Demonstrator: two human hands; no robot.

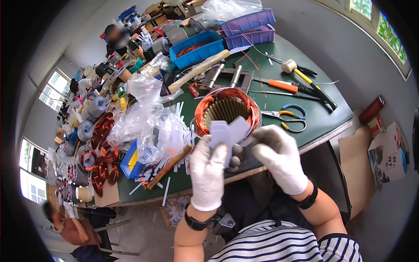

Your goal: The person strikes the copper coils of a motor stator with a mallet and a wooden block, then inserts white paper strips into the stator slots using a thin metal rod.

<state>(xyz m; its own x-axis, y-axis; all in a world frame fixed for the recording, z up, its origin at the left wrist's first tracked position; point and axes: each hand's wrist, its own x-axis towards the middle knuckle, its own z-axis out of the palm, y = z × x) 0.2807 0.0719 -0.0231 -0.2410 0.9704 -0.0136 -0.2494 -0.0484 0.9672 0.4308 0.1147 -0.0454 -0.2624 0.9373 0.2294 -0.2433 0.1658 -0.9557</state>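
Note:
My left hand (206, 174), in a white glove with grey fingertips, is closed on several white slips of insulating paper (219, 132), which fan out above its thumb. My right hand (279, 157), gloved the same way, hovers just right of the slips with its fingers bent and apart; nothing shows between them. Directly beyond both hands, a motor stator (227, 109) with orange-red copper windings stands on the green bench, its slotted bore facing up. The slips partly cover its near rim.
Right of the stator lie scissors (288, 115), an orange-handled tool (283, 85) and a mallet (312, 83). A wooden stick (170, 168), loose white strips and plastic bags (144, 122) crowd the left. Blue (196, 49) and purple bins (248, 32) stand behind. Two other people sit farther off.

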